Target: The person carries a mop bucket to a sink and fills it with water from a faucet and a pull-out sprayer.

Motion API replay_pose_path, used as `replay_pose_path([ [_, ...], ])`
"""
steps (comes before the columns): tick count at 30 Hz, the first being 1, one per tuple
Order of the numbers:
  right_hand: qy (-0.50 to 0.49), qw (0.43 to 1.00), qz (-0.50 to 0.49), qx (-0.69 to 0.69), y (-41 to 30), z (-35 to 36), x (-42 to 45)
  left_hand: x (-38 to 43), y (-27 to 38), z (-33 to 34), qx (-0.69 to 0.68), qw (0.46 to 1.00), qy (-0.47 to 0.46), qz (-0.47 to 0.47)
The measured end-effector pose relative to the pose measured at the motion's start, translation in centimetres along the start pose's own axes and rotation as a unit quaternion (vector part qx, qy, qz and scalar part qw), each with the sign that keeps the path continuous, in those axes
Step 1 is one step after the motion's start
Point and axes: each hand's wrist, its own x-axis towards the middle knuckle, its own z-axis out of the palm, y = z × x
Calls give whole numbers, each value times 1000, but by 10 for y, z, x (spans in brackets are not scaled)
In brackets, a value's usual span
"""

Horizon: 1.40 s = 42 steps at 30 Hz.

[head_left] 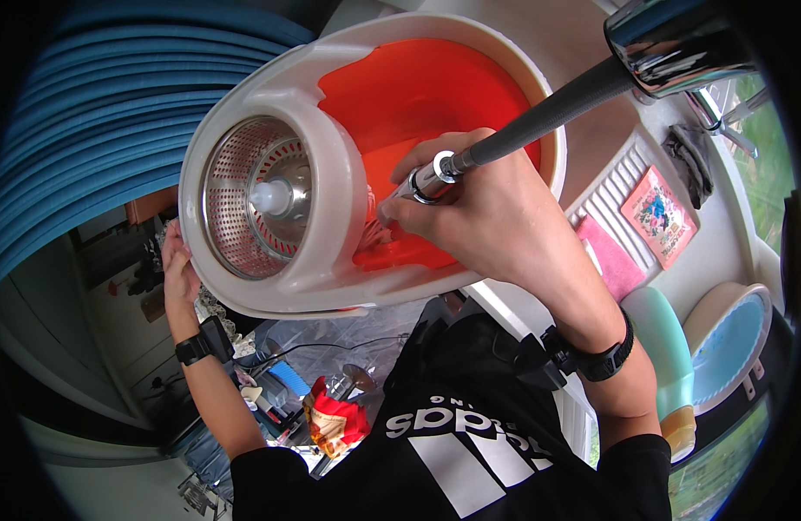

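A spin mop bucket [348, 286] with a white rim spans the upper middle of the view. At its left end sits a perforated metal spin basket [228, 195] with a white plastic hub [270, 197]. My left hand [181, 267] grips the outer wall at that end, some fingers hidden behind it. Over the bucket's red basin [433, 78], my right hand [485, 208] holds a chrome pull-out faucet spray head [426, 182], pointed down and inward. Its grey hose [550, 107] runs to the chrome faucet body [674, 45]. Water streams [376, 231] strike the basin's inner wall.
Right of the bucket lie a ribbed drainboard [596, 179], a pink cloth [612, 260], a pink packet [659, 217] and a dark cloth [690, 163]. Nearer are a mint-green bottle [661, 345] and a blue-lined basin [726, 352]. A blue curtain [127, 117] hangs at left.
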Motion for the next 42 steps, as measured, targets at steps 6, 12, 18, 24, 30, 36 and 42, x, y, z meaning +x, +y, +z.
replay_pose_path([
  [6, -8, 1000, -14, -13, -2, -1, -3, -2, 5, 8, 11, 1000, 19, -8],
  [12, -21, 999, -18, -25, -4, -1, -1, -1, 2, 5, 1, 1000, 5, 1],
  [18, 36, 996, -80, -3, 3, 4, -3, -2, 6, 13, 0, 1000, 15, -2],
  [24, 28, 997, -73, -8, 1, 3, -4, -2, 6, 12, 3, 1000, 7, 2],
  [30, -21, 997, -68, 8, -2, 2, -3, -1, 5, 10, 5, 1000, -3, -2],
  [36, -19, 997, -69, 15, -2, 5, -3, -1, 3, 6, 3, 1000, -2, -11],
  [42, -5, 996, -91, 6, 1, 6, -3, -1, 5, 7, 9, 1000, -5, -10],
])
